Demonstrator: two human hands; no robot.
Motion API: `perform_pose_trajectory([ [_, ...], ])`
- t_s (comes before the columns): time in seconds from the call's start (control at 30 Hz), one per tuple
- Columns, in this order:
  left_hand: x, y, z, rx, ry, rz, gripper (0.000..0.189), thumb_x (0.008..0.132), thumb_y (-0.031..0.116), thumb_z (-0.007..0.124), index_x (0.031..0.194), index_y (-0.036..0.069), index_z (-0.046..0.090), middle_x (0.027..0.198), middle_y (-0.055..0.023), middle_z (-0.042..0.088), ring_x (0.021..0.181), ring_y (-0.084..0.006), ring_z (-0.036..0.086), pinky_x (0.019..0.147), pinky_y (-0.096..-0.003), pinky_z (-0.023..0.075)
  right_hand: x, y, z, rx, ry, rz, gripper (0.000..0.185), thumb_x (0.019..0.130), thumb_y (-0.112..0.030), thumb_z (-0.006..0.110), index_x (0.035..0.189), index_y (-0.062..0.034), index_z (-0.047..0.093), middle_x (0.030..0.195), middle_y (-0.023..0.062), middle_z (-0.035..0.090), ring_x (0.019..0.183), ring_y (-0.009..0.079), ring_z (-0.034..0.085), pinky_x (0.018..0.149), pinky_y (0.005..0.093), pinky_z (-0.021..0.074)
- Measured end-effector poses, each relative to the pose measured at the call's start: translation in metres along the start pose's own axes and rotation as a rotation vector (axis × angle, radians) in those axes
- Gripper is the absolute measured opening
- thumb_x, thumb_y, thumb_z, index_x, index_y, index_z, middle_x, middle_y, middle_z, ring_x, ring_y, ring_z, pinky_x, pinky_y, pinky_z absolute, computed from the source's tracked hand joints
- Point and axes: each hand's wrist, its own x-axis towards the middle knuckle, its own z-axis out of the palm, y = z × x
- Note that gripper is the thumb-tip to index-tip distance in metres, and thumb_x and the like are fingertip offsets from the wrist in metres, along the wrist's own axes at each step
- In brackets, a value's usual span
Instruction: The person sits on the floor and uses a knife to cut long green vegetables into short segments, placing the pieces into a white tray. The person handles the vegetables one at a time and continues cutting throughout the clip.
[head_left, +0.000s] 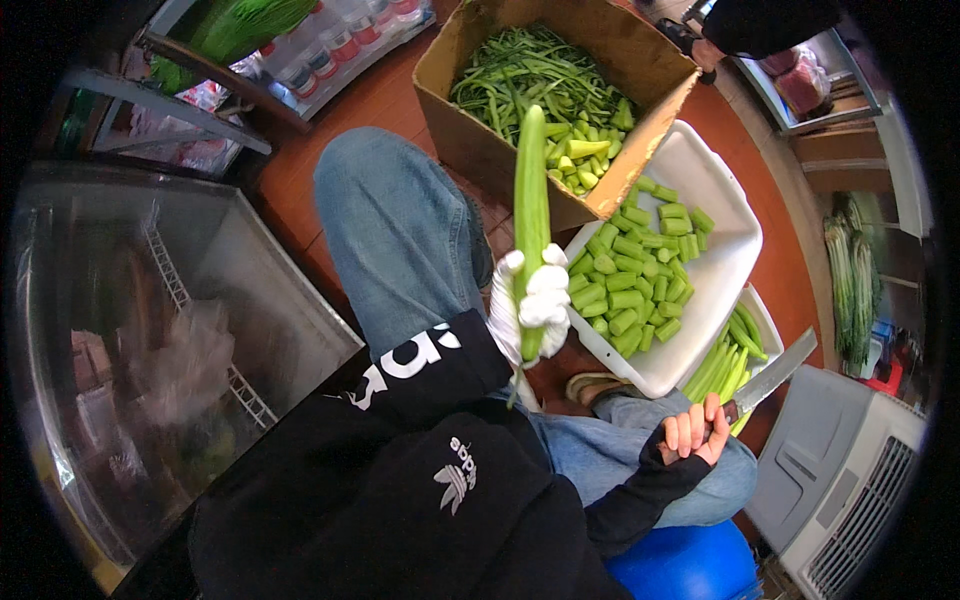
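Note:
My left hand (534, 304), in a white glove, grips a long green peeled cucumber-like vegetable (532, 187) near its lower end and holds it upright. My bare right hand (696, 433) is closed round the dark handle of a knife (772, 375) above my knee, its blade pointing to the upper right. Between and beyond the hands, a white plastic tub (724, 217) holds many short cut green pieces (626, 292). A cardboard box (480, 157) overlaps the tub's rim; green peelings (540, 67) and cut-off ends (589, 154) lie in it.
A second white container (766, 322) with long green vegetables (716, 371) is partly under the tub. At the right stands a grey vented appliance (832, 465). A glass-sided case (150, 337) is at the left, bottles (322, 64) are on a shelf, and a person's dark clothing (769, 26) shows top right.

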Motion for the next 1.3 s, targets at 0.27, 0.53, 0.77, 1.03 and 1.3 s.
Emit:
perform_pose_trajectory([
  [0.27,-0.008,-0.021,-0.004,0.013,0.328,-0.314,0.025,0.081,0.021,0.058,0.098,0.008,0.045,0.059,-0.0040,0.041,0.039,-0.0138,0.038,0.035,-0.0276,0.0403,0.021,0.012,0.002,-0.053,0.020,0.039,0.021,0.099,-0.025,0.031,0.088,-0.0085,0.037,0.049,0.0011,0.036,0.034,0.0141,0.034,0.039,0.0323,0.0359],
  [0.53,0.037,0.014,0.167,2.989,0.138,0.488,0.030,0.071,0.012,0.068,0.099,0.012,0.056,0.079,-0.0078,0.061,0.073,-0.0241,0.063,0.063,-0.0318,0.0505,0.023,0.015,0.035,-0.682,0.103,-0.122,0.037,0.094,-0.038,0.052,0.111,-0.0076,0.040,0.060,0.0037,0.041,0.038,0.0144,0.042,0.035,0.0300,0.0384],
  [0.77,0.063,0.077,0.251,3.549,-0.110,0.901,0.039,0.066,0.009,0.075,0.102,0.011,0.062,0.090,-0.0091,0.065,0.081,-0.0261,0.065,0.070,-0.0310,0.0521,0.056,0.065,0.054,-0.999,0.054,-0.071,0.025,0.094,-0.022,0.053,0.106,-0.0040,0.040,0.066,0.0054,0.046,0.044,0.0123,0.043,0.043,0.0260,0.0387],
  [1.03,0.046,0.119,0.252,3.512,-0.481,1.072,0.037,0.063,0.011,0.078,0.097,0.010,0.063,0.087,-0.0092,0.066,0.076,-0.0260,0.065,0.066,-0.0316,0.0524,0.068,0.081,0.080,-1.058,-0.199,-0.533,0.029,0.091,-0.029,0.058,0.100,-0.0046,0.046,0.067,0.0032,0.045,0.047,0.0104,0.040,0.044,0.0228,0.0357],
  [1.3,0.029,0.115,0.259,3.385,-0.384,1.221,0.035,0.066,0.012,0.076,0.098,0.011,0.063,0.087,-0.0072,0.066,0.077,-0.0251,0.066,0.066,-0.0312,0.0527,0.073,0.112,0.031,-1.601,0.143,-0.172,0.012,0.091,-0.015,0.056,0.096,-0.0051,0.051,0.057,-0.0013,0.047,0.040,0.0066,0.042,0.036,0.0208,0.0333],
])
